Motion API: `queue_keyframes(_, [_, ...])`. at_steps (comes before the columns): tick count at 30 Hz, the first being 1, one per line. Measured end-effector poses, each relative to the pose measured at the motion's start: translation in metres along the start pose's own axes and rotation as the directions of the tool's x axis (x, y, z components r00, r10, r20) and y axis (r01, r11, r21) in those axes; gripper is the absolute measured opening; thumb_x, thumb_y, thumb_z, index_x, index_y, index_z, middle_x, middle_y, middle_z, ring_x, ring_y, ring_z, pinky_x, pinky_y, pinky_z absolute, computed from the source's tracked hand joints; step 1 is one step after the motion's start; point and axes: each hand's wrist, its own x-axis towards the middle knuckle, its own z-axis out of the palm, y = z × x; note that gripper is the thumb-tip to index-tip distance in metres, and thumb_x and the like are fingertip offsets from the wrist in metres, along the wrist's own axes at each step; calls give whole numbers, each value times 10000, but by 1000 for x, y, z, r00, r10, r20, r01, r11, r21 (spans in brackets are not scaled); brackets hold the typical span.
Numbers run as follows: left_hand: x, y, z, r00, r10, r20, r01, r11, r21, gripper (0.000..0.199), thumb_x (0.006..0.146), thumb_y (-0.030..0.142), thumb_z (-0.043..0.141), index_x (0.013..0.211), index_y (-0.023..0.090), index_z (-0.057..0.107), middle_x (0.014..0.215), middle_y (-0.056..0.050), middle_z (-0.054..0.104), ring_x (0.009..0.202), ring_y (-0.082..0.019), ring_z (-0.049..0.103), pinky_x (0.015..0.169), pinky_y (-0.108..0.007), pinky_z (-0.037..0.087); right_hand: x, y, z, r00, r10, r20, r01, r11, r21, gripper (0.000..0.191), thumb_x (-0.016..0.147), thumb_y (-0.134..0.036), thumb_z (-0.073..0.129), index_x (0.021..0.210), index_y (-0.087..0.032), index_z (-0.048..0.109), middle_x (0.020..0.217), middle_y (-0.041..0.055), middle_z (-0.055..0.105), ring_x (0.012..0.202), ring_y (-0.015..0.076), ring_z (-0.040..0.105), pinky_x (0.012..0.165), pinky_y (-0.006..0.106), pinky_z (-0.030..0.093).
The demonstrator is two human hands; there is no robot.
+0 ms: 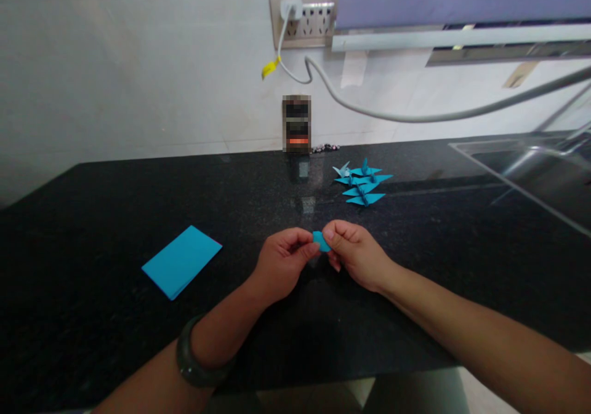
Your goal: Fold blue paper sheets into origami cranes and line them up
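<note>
A small folded piece of blue paper [322, 242] is held between my two hands, above the middle of the black counter [258, 199]. My left hand [286, 260] pinches its left side between thumb and fingers. On its right side, my right hand [355, 251] has it gripped the same way, and the fingertips hide part of the fold. Several blue folded paper cranes [364, 195] lie in a cluster beyond my right hand, with a paler one [342, 170] at their back left. To the left rests a stack of blue paper sheets [182, 261].
A phone-like object [297, 123], blurred out, leans against the wall beside a beaded string [325, 148]. The sink [530, 186] is set into the counter at right. A grey cable [392, 115] runs from the wall socket [302, 20] across to the right.
</note>
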Motion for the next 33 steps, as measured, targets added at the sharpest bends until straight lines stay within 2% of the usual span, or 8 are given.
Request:
queue_keyframes(5, [0,0,3,999,-48,8,48,999,-1,183,727,328,623,694,150,597,587,24,570,552,-98,507,548,-223,388,-2,-6,-4,956,-278,-92,217,884,-413,249,809,-356,528,648,-166,540,567,-24,480,537,92,439,518,225,349])
queue_keyframes(7, [0,1,3,998,-69,1,69,998,9,224,742,362,608,678,148,589,566,28,554,536,-94,494,536,-220,382,-2,-7,-5,942,-321,-91,242,846,-475,244,816,-332,527,639,-165,546,591,-14,505,571,97,456,550,230,360])
queue_keyframes(14, [2,-1,0,994,-88,-70,78,989,-126,210,751,325,618,635,151,597,547,37,542,535,-81,478,543,-207,378,2,0,-2,997,-68,27,72,987,-141,333,766,-492,565,741,-160,546,552,-47,477,421,59,398,401,196,310])
queue_keyframes(18, [1,-2,2,985,-169,40,169,877,-450,211,678,343,695,633,159,603,608,34,591,568,-84,529,598,-223,432,1,1,3,999,-40,25,37,995,96,366,750,-504,586,645,-166,492,487,-57,471,392,52,396,386,186,306])
queue_keyframes(21, [1,0,1,974,-206,94,225,831,-508,225,631,352,732,621,159,616,594,33,611,550,-81,544,595,-223,443,2,1,1,999,4,37,-12,972,235,374,758,-496,581,613,-176,453,433,-79,415,360,46,343,359,182,270])
queue_keyframes(25, [1,3,0,943,-287,166,326,897,-300,183,594,286,752,588,142,639,558,8,635,541,-88,558,581,-220,431,8,-3,-13,994,41,105,-46,998,46,351,716,-465,643,624,-157,502,430,-78,414,367,40,336,359,180,238])
queue_keyframes(29, [-1,5,3,895,-341,286,404,893,-198,122,567,214,740,560,136,646,542,0,641,517,-85,547,567,-221,424,11,-8,-18,998,-37,43,38,999,-25,333,678,-441,686,774,-159,537,533,-70,471,417,38,376,385,171,273])
queue_keyframes(33, [-1,5,4,957,-270,103,288,919,-270,119,608,251,728,603,141,682,577,-9,657,548,-93,554,594,-231,430,9,-7,-13,971,-208,-121,210,978,2,366,674,-440,689,849,-198,478,627,-61,476,485,60,432,444,191,359])
